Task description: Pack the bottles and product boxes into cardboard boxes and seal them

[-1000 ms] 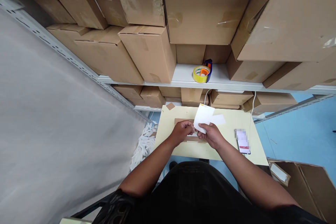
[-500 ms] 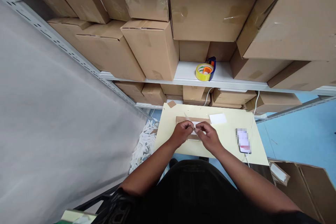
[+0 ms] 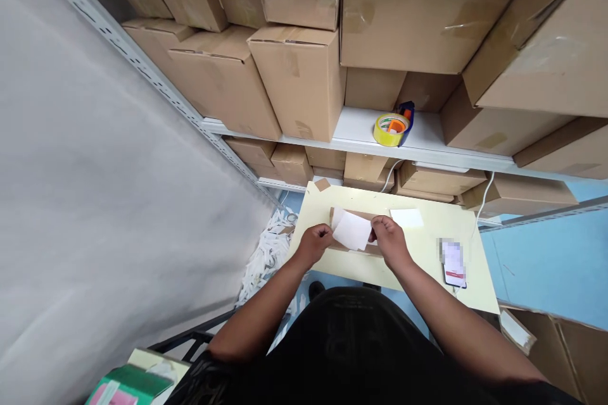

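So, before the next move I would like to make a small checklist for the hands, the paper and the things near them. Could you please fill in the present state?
1. Left hand grips the white sheet: ok, at its left side.
2. Right hand grips it too: ok, at the right side.
3. Sheet is over the brown box: ok, it hides part of the box.
4. Sheet lies flat against the box: cannot tell from this angle.
5. Phone is apart from both hands: ok, farther right on the table.
6. Yellow tape is within the hands: not ok, it sits on the shelf.
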A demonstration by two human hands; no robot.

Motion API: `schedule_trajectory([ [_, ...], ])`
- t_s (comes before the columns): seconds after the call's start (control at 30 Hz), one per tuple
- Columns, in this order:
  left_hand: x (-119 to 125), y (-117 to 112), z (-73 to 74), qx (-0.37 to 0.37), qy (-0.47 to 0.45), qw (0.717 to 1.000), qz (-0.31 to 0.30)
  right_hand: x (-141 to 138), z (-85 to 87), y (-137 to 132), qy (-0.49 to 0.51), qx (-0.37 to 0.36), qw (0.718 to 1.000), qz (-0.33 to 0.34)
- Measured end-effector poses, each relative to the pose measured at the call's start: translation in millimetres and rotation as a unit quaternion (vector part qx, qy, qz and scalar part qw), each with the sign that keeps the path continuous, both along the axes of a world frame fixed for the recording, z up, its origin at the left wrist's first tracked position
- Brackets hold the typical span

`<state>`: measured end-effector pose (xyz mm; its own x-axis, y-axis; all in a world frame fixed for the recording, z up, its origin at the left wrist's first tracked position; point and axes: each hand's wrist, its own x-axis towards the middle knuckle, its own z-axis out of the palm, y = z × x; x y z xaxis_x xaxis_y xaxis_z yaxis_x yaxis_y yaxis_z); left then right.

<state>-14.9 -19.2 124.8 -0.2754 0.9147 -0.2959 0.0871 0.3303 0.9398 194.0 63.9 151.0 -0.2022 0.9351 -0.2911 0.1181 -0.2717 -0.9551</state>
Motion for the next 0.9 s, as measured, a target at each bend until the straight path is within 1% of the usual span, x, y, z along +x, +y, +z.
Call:
schedule_trajectory([
  [0.07, -22.7, -11.2, -7.6, -0.023, 0.027, 0.999, 0.012, 0.2, -1.1, 5.0, 0.003, -0.003, 1.0, -0.009],
  [0.17, -59.5, -31.1, -15.3, -0.051, 0.066, 0.996, 0.023, -1.2, 0.6, 8.8, 0.02, -0.011, 1.0, -0.018],
  [0.3, -112.0, -60.3, -21.9, -0.087, 0.137, 0.986, 0.042, -4.7, 9.3, 8.6, 0.037, -0.047, 0.998, -0.023],
  [0.37, -140.2, -74.6, -25.0, -0.118, 0.187, 0.974, 0.057, -6.0, 14.5, 7.4, 0.037, -0.062, 0.997, -0.029],
  [0.43, -168.0, -87.2, -28.0, -0.169, 0.264, 0.948, 0.055, -7.2, 19.2, 5.8, 0.041, -0.07, 0.996, -0.037],
  [0.47, -180.7, -92.5, -29.1, -0.203, 0.311, 0.928, 0.039, -7.8, 21.2, 4.8, 0.045, -0.072, 0.996, -0.04],
  [0.53, -200.4, -99.8, -29.9, -0.289, 0.396, 0.872, -0.003, -9.2, 24.0, 2.5, 0.055, -0.077, 0.995, -0.043],
  [0.57, -206.4, -101.4, -29.2, -0.323, 0.428, 0.844, -0.023, -9.9, 24.6, 1.2, 0.061, -0.08, 0.994, -0.043],
  [0.6, -209.2, -101.5, -27.6, -0.347, 0.452, 0.821, -0.04, -10.7, 24.6, -0.2, 0.067, -0.082, 0.993, -0.043],
  [0.63, -208.7, -99.9, -25.0, -0.354, 0.472, 0.806, -0.049, -11.3, 24.1, -1.5, 0.073, -0.084, 0.993, -0.045],
  [0.67, -204.7, -96.6, -21.3, -0.346, 0.491, 0.798, -0.051, -11.7, 23.2, -3.0, 0.078, -0.086, 0.992, -0.048],
  [0.73, -186.1, -85.9, -10.7, -0.289, 0.522, 0.802, -0.041, -12.4, 20.4, -6.5, 0.085, -0.09, 0.991, -0.055],
  [0.77, -171.6, -79.1, -4.1, -0.246, 0.529, 0.811, -0.033, -12.8, 18.8, -8.6, 0.088, -0.093, 0.99, -0.058],
  [0.8, -153.8, -71.9, 2.9, -0.192, 0.523, 0.83, -0.031, -13.4, 17.3, -11.1, 0.089, -0.097, 0.989, -0.062],
  [0.87, -110.0, -58.1, 17.0, -0.081, 0.465, 0.88, -0.05, -15.6, 14.9, -17.1, 0.093, -0.108, 0.988, -0.065],
  [0.9, -85.5, -52.2, 23.3, -0.029, 0.422, 0.903, -0.072, -17.4, 14.2, -20.4, 0.096, -0.114, 0.987, -0.065],
])
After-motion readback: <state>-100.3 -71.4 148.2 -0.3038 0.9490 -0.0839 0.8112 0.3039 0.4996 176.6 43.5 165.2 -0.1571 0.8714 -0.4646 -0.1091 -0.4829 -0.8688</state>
